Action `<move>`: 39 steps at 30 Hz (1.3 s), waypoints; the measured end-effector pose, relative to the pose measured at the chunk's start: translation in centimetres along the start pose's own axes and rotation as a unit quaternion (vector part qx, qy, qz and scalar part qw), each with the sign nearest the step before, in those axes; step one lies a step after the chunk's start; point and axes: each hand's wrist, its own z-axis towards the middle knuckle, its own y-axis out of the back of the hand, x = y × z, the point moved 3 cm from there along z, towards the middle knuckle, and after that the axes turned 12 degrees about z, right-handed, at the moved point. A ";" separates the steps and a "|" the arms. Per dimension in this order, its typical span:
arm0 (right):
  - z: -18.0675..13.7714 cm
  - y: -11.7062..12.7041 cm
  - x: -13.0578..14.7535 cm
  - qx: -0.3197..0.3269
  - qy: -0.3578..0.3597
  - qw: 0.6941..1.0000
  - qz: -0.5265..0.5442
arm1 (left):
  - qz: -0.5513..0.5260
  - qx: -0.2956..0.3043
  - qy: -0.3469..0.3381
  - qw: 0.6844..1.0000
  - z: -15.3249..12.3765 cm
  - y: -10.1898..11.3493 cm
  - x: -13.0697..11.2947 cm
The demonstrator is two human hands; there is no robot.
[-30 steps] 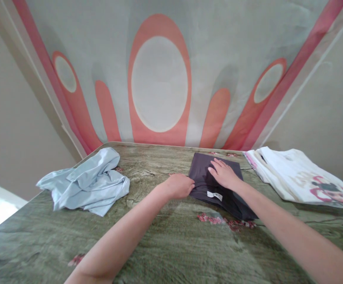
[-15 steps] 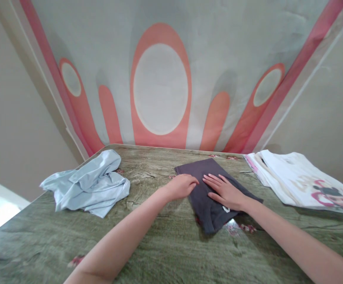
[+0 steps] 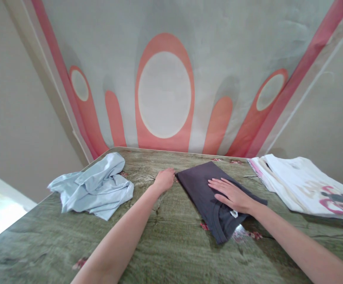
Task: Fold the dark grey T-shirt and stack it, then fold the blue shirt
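A folded dark grey garment (image 3: 201, 187) lies on the green patterned tabletop (image 3: 171, 244), turned at an angle, its collar and white label toward me. My right hand (image 3: 232, 193) rests flat on top of it, fingers stretched out. My left hand (image 3: 164, 179) lies on the tabletop at the garment's far left corner, its fingers loosely curled down and nothing visible in them.
A crumpled light blue garment (image 3: 93, 187) sits at the left of the table. A folded white printed shirt (image 3: 304, 185) lies at the right edge. Behind the table hangs a grey wall cloth with pink ovals (image 3: 165, 94).
The dark garment has been turned from square-on to diagonal, collar toward me. My left hand let go of its edge and slid up to the far left corner. My right hand stayed flat on it.
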 end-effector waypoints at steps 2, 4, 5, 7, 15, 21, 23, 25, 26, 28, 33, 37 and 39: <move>0.5 -0.1 0.4 -0.039 -0.008 0.999 0.006 | -0.012 -0.008 -0.011 1.000 0.3 0.4 0.8; 1.4 -0.4 1.4 -0.078 -0.009 0.997 0.013 | -0.021 -0.018 -0.018 0.999 0.5 0.6 1.0; 1.9 -0.7 2.0 -0.088 -0.005 0.996 0.018 | -0.024 -0.023 -0.020 0.999 0.5 0.7 1.0; 3.2 -1.4 3.4 -0.087 0.009 0.996 0.030 | -0.027 -0.030 -0.020 0.999 0.5 0.7 0.8; 6.5 -4.4 6.3 -0.053 -0.007 0.997 0.052 | -0.023 -0.061 0.004 0.998 0.3 0.5 0.7; 5.9 -5.0 6.8 -0.050 -0.015 0.999 0.002 | -0.032 -0.076 0.010 0.997 0.5 0.1 0.7; 5.9 -5.0 6.8 -0.048 -0.016 0.999 -0.003 | -0.033 -0.076 0.011 0.996 0.5 0.0 0.9; 5.8 -4.9 6.7 -0.049 -0.016 0.999 -0.004 | -0.032 -0.077 0.011 0.996 0.4 0.1 1.2; 5.8 -4.9 6.7 -0.049 -0.015 0.999 -0.004 | -0.030 -0.077 0.011 0.997 0.4 0.2 1.3; 5.8 -5.0 6.6 -0.051 -0.014 0.999 -0.005 | -0.028 -0.077 0.007 0.997 0.3 0.4 1.6; 5.7 -5.2 6.8 -0.048 -0.015 0.999 -0.011 | -0.028 -0.080 -0.011 0.996 0.2 0.6 1.8; 5.6 -5.4 7.3 -0.043 -0.033 0.998 -0.019 | -0.041 -0.086 -0.031 0.995 0.3 0.3 1.5; 5.4 -5.6 7.6 -0.037 -0.042 0.998 -0.019 | -0.067 -0.102 -0.055 0.991 0.4 0.1 1.2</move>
